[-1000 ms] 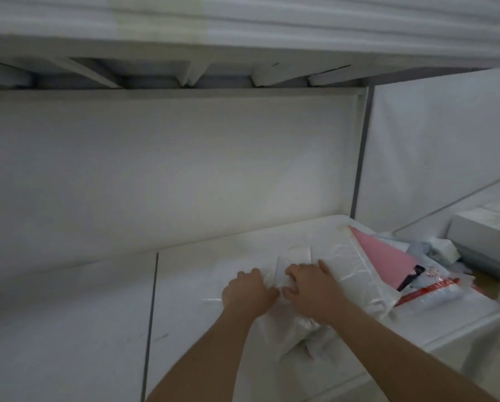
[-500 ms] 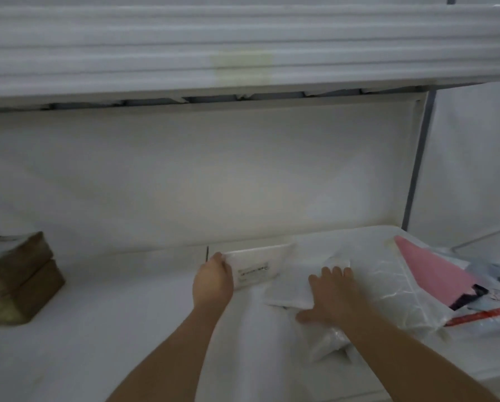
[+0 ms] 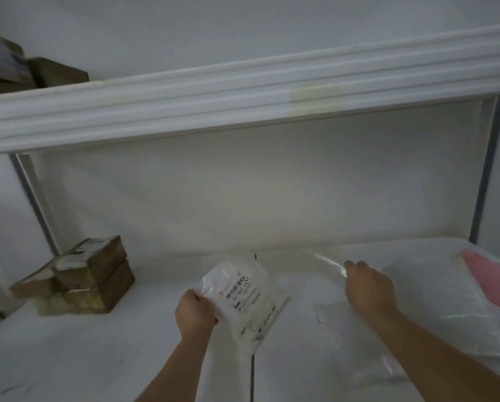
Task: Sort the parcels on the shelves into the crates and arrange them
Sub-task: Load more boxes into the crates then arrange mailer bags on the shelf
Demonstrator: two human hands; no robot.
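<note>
Left hand (image 3: 196,313) reaches forward, its grip pinching a labelled white parcel (image 3: 241,297) tilted above the shelf (image 3: 98,358); right hand (image 3: 369,285) stretches further out, fingers curled on a clear bag (image 3: 332,265)

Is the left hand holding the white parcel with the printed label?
Yes, the left hand grips the labelled white parcel at its edge.

1. Two hands in view: left hand (image 3: 196,312) and right hand (image 3: 369,286).
2. One white labelled parcel bag (image 3: 243,300).
3. At least two clear plastic bags: one (image 3: 330,288) by the right hand, a second (image 3: 434,309) further right; overlap blurs the exact count.
4. One pink mailer (image 3: 492,274).
5. Two brown boxes (image 3: 77,275), stacked on the lower shelf (image 3: 83,358).
6. At least two more brown boxes (image 3: 25,71) on the upper shelf (image 3: 214,100).
7. Two shelves.
</note>
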